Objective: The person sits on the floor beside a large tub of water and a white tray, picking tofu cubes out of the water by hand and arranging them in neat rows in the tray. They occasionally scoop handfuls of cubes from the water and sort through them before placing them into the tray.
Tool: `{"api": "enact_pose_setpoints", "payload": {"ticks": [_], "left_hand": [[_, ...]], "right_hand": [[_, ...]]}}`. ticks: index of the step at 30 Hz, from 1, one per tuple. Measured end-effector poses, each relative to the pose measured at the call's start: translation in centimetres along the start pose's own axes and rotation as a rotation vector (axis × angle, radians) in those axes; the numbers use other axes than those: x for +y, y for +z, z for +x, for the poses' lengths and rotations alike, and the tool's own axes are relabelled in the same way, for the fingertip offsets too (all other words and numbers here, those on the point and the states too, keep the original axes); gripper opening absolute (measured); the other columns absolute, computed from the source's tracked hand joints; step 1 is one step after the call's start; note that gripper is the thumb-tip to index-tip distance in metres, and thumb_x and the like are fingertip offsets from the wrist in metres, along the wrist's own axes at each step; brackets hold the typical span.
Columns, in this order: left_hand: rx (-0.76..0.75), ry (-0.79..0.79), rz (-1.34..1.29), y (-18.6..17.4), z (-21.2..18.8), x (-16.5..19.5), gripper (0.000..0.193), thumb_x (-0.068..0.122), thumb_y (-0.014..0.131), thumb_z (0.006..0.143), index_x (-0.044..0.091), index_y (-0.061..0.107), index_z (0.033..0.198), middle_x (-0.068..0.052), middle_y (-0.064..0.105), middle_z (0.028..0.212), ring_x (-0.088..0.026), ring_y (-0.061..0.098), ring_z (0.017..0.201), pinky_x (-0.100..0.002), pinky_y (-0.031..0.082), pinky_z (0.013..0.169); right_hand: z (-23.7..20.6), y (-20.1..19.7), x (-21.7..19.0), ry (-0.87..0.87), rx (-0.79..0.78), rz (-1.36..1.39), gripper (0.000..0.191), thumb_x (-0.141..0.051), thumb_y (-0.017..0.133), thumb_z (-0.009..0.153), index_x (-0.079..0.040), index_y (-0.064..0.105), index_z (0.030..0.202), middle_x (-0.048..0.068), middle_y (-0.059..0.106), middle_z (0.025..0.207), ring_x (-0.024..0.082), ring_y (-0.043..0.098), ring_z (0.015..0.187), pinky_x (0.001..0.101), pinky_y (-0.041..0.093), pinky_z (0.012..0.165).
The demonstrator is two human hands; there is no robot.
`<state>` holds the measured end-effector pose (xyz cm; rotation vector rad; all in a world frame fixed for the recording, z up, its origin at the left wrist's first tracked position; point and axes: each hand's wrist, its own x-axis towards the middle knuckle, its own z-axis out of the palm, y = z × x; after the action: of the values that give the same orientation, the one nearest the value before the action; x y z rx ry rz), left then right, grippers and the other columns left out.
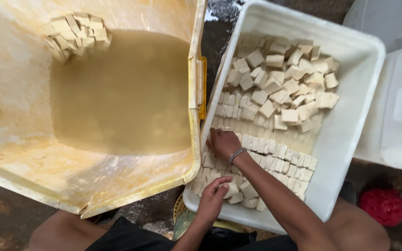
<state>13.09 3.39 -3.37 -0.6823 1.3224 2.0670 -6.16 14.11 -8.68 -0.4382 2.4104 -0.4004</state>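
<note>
The left hand (212, 197) curls its fingers around one pale tofu block (231, 189) at the near end of the white tub (350, 125), the block lying just right of the fingertips. The right hand (223, 143), fingers bent and loosely closed, presses on the neat rows of tofu (275, 155) along the tub's left wall; those rows run crosswise from left wall toward right. A loose tofu heap (284, 79) fills the far end.

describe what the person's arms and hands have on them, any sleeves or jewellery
Both forearms are bare, with no sleeves and no gloves in view. The right hand has a silver beaded bracelet around its wrist. The left hand and its wrist carry nothing. No rings show on the fingers.
</note>
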Motion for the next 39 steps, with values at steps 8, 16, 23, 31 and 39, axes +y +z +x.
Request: {"api": "enact_pose_setpoints", "payload": {"ticks": [8, 16, 23, 31, 39], "left_hand": [[-0.002, 0.008, 0.065, 4.1, 4.9, 3.5, 0.057, 0.037, 0.051, 0.104, 0.014, 0.035, 0.154, 0.003, 0.042, 0.153, -0.015, 0.050, 0.135, -0.037, 0.049, 0.107], [0.119, 0.759, 1.193, 9.4, 16.8, 5.7, 0.035, 0.029, 0.056, 0.101, 0.003, 0.070, 0.120, -0.022, 0.071, 0.113, -0.040, 0.066, 0.104, -0.048, 0.053, 0.090], [-0.077, 0.754, 1.689, 4.8, 15.5, 5.0, 0.037, 0.036, 0.059, 0.100, 0.001, 0.068, 0.102, -0.019, 0.072, 0.099, -0.036, 0.067, 0.097, -0.046, 0.045, 0.099], [-0.077, 0.810, 1.531, 8.9, 20.0, 3.0, 0.032, 0.033, 0.062, 0.093, 0.002, 0.069, 0.097, -0.019, 0.074, 0.101, -0.034, 0.069, 0.098, -0.048, 0.044, 0.105], [-0.181, 0.874, 1.529, 11.2, 16.7, -2.3, 0.034, 0.029, 0.062, 0.091, -0.001, 0.064, 0.109, -0.021, 0.071, 0.109, -0.036, 0.070, 0.100, -0.048, 0.049, 0.102]], "right_hand": [[-9.0, -3.2, 8.9, -0.102, -0.076, 0.764, 0.066, -0.034, 0.073, 0.088, -0.013, 0.054, 0.147, 0.007, 0.063, 0.138, 0.023, 0.062, 0.111, 0.0394, 0.053, 0.096], [-14.0, -3.4, 19.3, 0.479, 0.324, 1.190, 0.049, -0.026, 0.081, 0.090, -0.002, 0.063, 0.128, 0.014, 0.063, 0.111, 0.022, 0.064, 0.096, 0.0414, 0.061, 0.090], [-8.8, -5.8, 23.1, 0.060, 0.530, 0.134, 0.056, -0.023, 0.081, 0.083, -0.009, 0.061, 0.133, 0.017, 0.059, 0.127, 0.034, 0.061, 0.114, 0.0435, 0.055, 0.096], [-5.8, -6.1, 23.2, -0.305, 0.330, -0.279, 0.059, -0.019, 0.076, 0.075, -0.012, 0.058, 0.131, 0.020, 0.056, 0.140, 0.034, 0.063, 0.116, 0.0448, 0.055, 0.094], [-6.2, -7.5, 23.5, -0.121, 0.259, -0.056, 0.054, -0.017, 0.075, 0.081, -0.009, 0.054, 0.130, 0.019, 0.065, 0.123, 0.038, 0.066, 0.105, 0.0477, 0.055, 0.088]]}}
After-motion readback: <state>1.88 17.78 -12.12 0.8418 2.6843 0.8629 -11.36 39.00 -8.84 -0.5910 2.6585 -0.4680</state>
